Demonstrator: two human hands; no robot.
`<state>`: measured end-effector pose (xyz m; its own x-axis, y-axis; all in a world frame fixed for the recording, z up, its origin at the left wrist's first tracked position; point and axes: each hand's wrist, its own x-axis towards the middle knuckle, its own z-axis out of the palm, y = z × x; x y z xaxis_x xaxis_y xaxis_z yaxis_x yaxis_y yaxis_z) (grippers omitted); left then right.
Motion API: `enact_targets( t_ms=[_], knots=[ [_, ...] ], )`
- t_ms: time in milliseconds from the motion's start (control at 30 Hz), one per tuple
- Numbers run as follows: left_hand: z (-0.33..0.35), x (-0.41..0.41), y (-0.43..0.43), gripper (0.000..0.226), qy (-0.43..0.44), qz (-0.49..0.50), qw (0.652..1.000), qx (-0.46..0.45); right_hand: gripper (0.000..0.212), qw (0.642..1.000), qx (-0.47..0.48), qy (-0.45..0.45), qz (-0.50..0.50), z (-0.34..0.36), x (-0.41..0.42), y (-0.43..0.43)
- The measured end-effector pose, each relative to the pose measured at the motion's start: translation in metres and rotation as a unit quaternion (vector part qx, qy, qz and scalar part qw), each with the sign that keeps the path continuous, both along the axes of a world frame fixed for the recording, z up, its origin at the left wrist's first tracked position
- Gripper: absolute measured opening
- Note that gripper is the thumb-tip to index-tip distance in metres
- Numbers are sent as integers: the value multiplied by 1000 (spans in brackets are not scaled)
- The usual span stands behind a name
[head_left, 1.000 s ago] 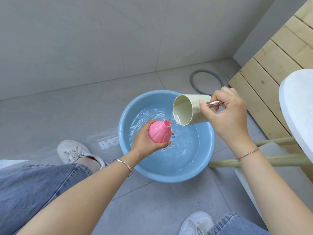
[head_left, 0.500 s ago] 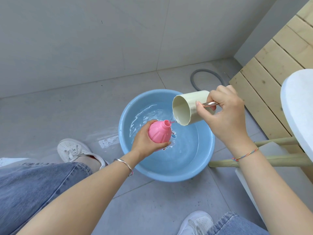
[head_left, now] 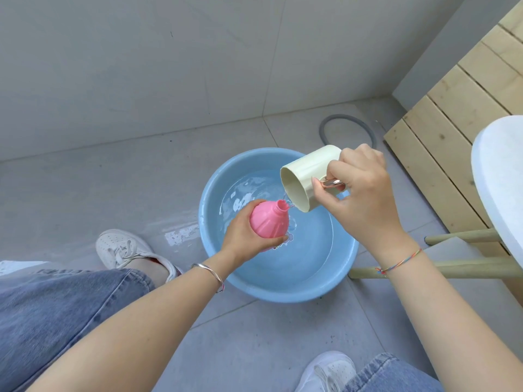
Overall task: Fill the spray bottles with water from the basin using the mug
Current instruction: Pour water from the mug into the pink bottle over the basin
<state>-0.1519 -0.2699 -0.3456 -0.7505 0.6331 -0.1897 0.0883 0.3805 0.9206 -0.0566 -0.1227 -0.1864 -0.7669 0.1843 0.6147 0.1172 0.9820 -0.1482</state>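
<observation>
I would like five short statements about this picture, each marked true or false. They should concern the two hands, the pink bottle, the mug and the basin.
1. The left hand holds the pink ribbed plastic spray bottle over the round blue plastic basin. True.
2. A spray head is screwed onto the bottle. False: its neck is open, with no cap on it.
3. The right hand tilts the cream cylindrical mug by its shiny metal handle, mouth towards the bottle's neck. True.
4. The basin is dry. False: water lies in it.
5. The basin stands on a wooden table. False: it stands on the grey tiled floor.
</observation>
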Motion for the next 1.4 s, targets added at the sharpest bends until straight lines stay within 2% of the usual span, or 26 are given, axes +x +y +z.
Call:
enact_targets(
  t_ms=[300,400,467,533,667,767,1000,1233,1400],
  knots=[
    [1,0,3,83,-3,-3,1000,-3,31,994,84,12,65,-11,-4,-8],
    [2,-1,2,82,-9,-4,1000,-2,32,996,77,11,54,-16,-3,-6],
    [1,-1,1,82,-14,-4,1000,2,32,1000,19,17,5,-18,-1,-1],
    [-1,-2,-1,82,-16,-3,1000,6,33,994,-79,29,-70,-19,2,9],
    [-10,-6,-4,83,-7,3,1000,-1,39,933,-315,21,-173,-45,9,34],
    [-15,-7,-6,84,-14,10,1000,-6,40,894,-390,-47,-215,-88,21,38],
    [-19,-8,-13,75,-22,9,1000,-18,47,906,-311,-207,-196,-164,41,23],
    [-28,-11,-15,80,-10,12,999,-30,37,922,-245,-254,-161,-176,42,18],
    [-27,-11,-13,77,-9,11,1000,-27,40,919,-254,-256,-157,-181,42,16]
  ],
)
